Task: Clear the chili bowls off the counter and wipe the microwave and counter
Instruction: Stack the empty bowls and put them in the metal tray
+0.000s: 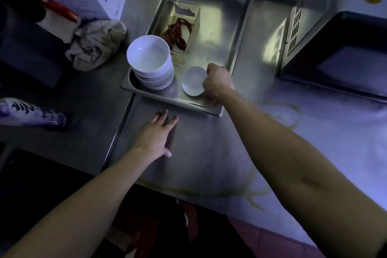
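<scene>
Presently, the right hand (217, 82) is inside the steel tray (240, 27), fingers curled round the right rim of a small white dish (193, 80), which it grips. The dish is in the tray's near part, at about 12 o'clock from frame centre; whether it is touching the tray floor cannot be told.

The left hand (157, 134) lies flat on the counter (199, 153), fingers straight and spread, holding nothing, just at 6 o'clock of the tray's near rim.

A stack of white bowls (149, 56) occupies the tray's near-left corner, at 9 o'clock of the dish and close beside it. At 12 o'clock of the stack, a small steel container (186, 14) holds dried red chilies (177, 32).

A crumpled rag (96, 46) lies on the counter at 9 o'clock of the tray. The microwave (345, 48) stands at 3 o'clock, apart from the tray. Yellow smears (209, 195) mark the counter's near edge, at 6 o'clock.
</scene>
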The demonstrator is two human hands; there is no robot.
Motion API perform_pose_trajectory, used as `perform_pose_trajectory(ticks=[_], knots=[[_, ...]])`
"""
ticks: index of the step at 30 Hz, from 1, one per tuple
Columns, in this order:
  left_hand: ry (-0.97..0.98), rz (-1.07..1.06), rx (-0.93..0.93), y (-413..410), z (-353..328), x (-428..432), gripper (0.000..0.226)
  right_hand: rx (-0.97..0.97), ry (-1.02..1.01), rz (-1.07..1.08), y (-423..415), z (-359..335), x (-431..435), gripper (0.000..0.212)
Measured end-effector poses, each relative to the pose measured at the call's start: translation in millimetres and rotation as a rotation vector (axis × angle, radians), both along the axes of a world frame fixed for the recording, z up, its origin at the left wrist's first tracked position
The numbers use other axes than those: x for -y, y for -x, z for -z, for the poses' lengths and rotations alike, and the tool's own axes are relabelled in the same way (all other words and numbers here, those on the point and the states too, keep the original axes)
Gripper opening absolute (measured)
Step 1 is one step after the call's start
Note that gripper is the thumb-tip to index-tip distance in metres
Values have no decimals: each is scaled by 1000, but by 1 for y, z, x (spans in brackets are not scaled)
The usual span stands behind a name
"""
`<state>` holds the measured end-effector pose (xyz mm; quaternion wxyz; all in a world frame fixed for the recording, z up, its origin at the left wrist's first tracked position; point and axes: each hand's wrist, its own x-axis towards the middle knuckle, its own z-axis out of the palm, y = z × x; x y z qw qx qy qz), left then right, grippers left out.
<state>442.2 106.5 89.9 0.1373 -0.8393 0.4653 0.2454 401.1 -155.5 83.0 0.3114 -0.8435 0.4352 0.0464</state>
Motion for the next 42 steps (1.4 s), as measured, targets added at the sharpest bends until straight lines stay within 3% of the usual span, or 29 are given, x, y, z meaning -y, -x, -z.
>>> perform_pose_trajectory(ticks=[5, 10, 17, 30, 39, 42], knots=[[-14, 46, 23, 1, -2, 1, 140, -221, 151, -201, -6, 1, -5, 33], [-16, 52, 16, 1, -2, 1, 141, -280, 294, -253, -3, -1, -15, 36], [-26, 63, 21, 2, -5, 2, 141, -249, 345, -208, 0, 1, -19, 36], [4, 100, 35, 1, -5, -1, 140, -143, 235, 58, -6, -2, -15, 34], [6, 102, 39, -1, 1, -3, 143, -100, 246, 39, 2, -17, -26, 24], [14, 121, 39, -4, 4, -3, 144, 16, 339, -28, 30, -28, -47, 25]])
